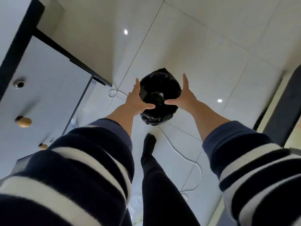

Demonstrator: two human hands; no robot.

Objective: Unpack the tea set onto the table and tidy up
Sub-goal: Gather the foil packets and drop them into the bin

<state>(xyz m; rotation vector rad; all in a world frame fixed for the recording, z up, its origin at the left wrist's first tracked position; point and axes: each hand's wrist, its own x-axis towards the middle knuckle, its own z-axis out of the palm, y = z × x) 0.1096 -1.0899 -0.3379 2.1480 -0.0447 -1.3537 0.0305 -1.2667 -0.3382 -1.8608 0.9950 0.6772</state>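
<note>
A waste bin lined with a black plastic bag stands on the pale tiled floor straight below me. My left hand and my right hand hover over its left and right rim, fingers spread and thumbs pointing toward each other. Neither hand holds anything. Something small and pale lies deep inside the bag. No part of the tea set is in view.
A white cabinet with round wooden knobs and a black frame stands at the left. A dark edge of furniture runs along the right. My foot in a black sock is just short of the bin.
</note>
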